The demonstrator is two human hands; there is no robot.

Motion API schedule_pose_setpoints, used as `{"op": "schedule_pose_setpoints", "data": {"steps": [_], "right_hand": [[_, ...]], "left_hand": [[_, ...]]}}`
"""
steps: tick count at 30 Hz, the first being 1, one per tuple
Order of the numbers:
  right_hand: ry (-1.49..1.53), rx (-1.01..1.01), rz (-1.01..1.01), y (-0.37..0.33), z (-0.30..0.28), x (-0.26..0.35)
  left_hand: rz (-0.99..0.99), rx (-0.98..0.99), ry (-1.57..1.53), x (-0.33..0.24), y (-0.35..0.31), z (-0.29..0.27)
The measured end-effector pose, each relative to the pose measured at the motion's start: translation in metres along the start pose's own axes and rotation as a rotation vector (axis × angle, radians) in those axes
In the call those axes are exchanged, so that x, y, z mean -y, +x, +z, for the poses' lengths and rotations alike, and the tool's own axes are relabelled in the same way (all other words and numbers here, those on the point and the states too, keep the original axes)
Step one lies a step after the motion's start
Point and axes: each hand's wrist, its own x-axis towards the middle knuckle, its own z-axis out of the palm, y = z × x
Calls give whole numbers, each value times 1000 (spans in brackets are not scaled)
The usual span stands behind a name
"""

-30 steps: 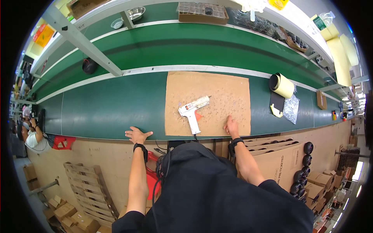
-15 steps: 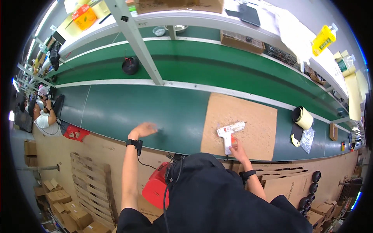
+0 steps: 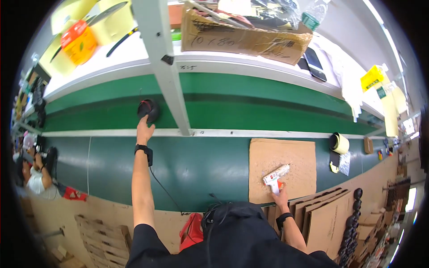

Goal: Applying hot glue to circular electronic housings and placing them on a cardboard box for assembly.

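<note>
My left arm reaches far out over the bench. My left hand (image 3: 145, 129) is open, its fingers stretched to the near side of a black rounded part (image 3: 149, 110) with a bit of red on it, which rests on the green conveyor belt (image 3: 232, 107). Whether the fingertips press on it is hard to make out. My right hand (image 3: 282, 199) is closed round the handle of a white hot glue gun (image 3: 276, 175) with an orange trigger. The gun lies over a brown cardboard sheet (image 3: 301, 154) speckled with small bits, its nozzle pointing away to the right.
A white post (image 3: 166, 73) rises right of my left hand. Above the belt runs a shelf with an open cardboard box (image 3: 241, 42) and a phone (image 3: 315, 64). A yellowish roll (image 3: 341, 144) stands on the bench at right. Another person (image 3: 40, 174) sits at far left.
My left hand has moved from above the near bench forward to the black rounded part. My right hand still grips the glue gun. The view has tilted up toward the shelf.
</note>
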Motion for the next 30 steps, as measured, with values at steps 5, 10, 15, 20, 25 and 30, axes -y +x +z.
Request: {"op": "schedule_pose_setpoints", "data": {"steps": [5,10,15,20,25,30], "right_hand": [[-3,33,4,-1,8,-29],[-8,26,102,-5,19,-4],[-6,-114,27,-9,33,-14],[-152,-82,205,7,37,13],[-287,-116,219,23,44,22],[-367,-74,185,31,36,31]], "left_hand": [[-14,64,322,-22,34,46],[-21,41,534,2,28,41],[-123,212,428,-43,-19,16],[115,441,142,-67,-126,4],[157,465,-94,-114,-218,64],[228,708,-435,-181,-232,48]]}}
